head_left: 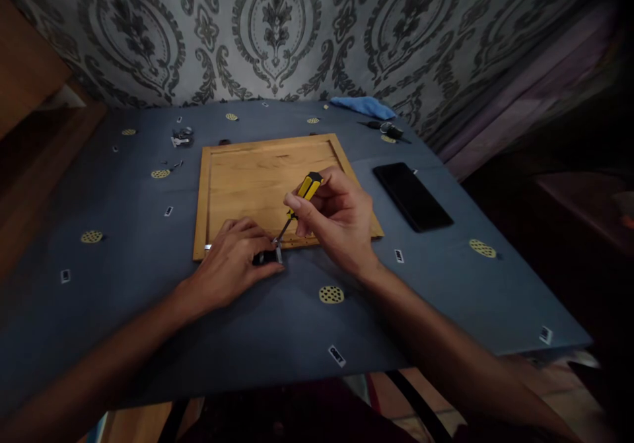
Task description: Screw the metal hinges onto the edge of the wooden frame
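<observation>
A wooden panel [267, 172] with a raised frame lies flat in the middle of the table. At its near edge is a small black and silver metal fitting [268, 257], partly covered by fingers. My left hand [232, 255] grips this fitting, with the fingers over the panel's edge and the thumb on the near side. Between the thumb and fingers of my right hand [337, 215] is a screwdriver [309, 187] with a yellow and black handle. It tilts down to the left, and its tip meets the fitting beside my left fingertips.
Right of the panel lies a black phone [412, 196]. A blue cloth [364, 106] and a dark object [390, 130] are at the back right. At the back left are a metal piece [182, 137] and a few screws [176, 165]. A patterned curtain [277, 34] hangs behind the table.
</observation>
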Demonstrator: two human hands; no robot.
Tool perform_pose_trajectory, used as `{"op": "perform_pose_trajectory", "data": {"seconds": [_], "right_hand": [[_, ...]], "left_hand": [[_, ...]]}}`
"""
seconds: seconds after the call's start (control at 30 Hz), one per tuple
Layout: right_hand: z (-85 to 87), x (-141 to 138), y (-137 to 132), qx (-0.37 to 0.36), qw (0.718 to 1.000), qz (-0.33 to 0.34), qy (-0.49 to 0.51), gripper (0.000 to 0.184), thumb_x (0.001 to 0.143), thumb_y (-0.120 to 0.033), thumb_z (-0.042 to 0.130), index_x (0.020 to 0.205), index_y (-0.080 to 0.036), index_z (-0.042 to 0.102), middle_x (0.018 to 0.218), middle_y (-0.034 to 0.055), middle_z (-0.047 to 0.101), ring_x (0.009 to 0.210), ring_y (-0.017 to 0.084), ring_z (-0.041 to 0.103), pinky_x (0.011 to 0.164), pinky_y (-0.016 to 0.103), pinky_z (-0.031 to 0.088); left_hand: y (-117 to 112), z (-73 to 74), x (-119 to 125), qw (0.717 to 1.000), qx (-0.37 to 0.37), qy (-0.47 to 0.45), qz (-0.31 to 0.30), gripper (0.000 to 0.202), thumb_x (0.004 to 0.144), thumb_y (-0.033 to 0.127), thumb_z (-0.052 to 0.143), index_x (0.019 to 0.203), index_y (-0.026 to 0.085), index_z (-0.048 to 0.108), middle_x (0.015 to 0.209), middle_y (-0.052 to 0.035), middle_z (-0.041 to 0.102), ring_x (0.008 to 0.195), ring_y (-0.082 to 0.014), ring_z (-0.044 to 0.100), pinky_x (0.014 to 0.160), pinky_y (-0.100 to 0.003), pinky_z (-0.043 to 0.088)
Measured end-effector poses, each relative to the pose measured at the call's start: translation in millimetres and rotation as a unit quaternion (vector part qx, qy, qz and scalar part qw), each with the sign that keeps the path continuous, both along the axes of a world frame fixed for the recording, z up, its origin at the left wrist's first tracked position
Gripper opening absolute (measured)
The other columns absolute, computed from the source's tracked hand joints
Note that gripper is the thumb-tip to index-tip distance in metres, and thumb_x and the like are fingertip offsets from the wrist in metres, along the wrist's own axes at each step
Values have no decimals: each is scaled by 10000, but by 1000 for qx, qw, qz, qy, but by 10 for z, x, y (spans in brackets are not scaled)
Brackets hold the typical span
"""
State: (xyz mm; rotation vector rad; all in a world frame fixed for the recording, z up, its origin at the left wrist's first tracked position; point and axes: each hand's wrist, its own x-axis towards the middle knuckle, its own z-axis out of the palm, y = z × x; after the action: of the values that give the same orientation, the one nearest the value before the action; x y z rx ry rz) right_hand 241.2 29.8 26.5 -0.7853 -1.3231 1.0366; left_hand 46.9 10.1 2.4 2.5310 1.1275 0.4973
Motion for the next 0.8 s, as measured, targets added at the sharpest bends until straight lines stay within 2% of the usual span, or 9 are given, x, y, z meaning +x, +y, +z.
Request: {"op": "perform_pose_trajectory", "data": {"seconds": [0.2,0.43,0.6,0.73,0.8], "right_hand": [[-19,-9,3,-13,1000,19,5,440,804,-488,892,807,-236,531,659,-91,545,468,54,528,412,184,452],[24,44,-6,3,997,75,-29,304,899,-454,817,994,-206,671,840,-52,611,533,46,629,491,194,498],[40,67,-1,-5,995,90,-49,342,896,-502,806,954,-204,649,761,-53,612,550,78,637,505,221,490],[30,54,-10,-7,997,59,-49,374,815,-479,887,929,-214,649,593,-107,470,465,70,491,441,219,442],[29,46,-14,-16,997,57,-42,377,806,-479,893,883,-222,629,586,-105,482,463,68,481,428,211,441]], "left_hand": [[-1,-1,0,1000,3,-2,-4,223,921,409,822,1020,211,792,1069,-35,817,1039,-267,665,900,-419,433],[6,44,10,1000,-6,6,-5,211,897,375,849,1002,201,793,1020,-35,815,1022,-274,671,880,-420,433],[6,40,9,1000,-8,-1,-7,185,907,357,841,1006,209,789,1015,-32,813,1021,-276,670,886,-424,432],[7,38,13,1000,-15,-3,-5,178,913,346,835,1018,211,789,1053,-43,816,1066,-290,674,915,-443,436],[8,38,14,1000,-19,-3,-3,177,907,345,840,1017,215,790,1067,-43,818,1077,-294,677,921,-448,442]]}}
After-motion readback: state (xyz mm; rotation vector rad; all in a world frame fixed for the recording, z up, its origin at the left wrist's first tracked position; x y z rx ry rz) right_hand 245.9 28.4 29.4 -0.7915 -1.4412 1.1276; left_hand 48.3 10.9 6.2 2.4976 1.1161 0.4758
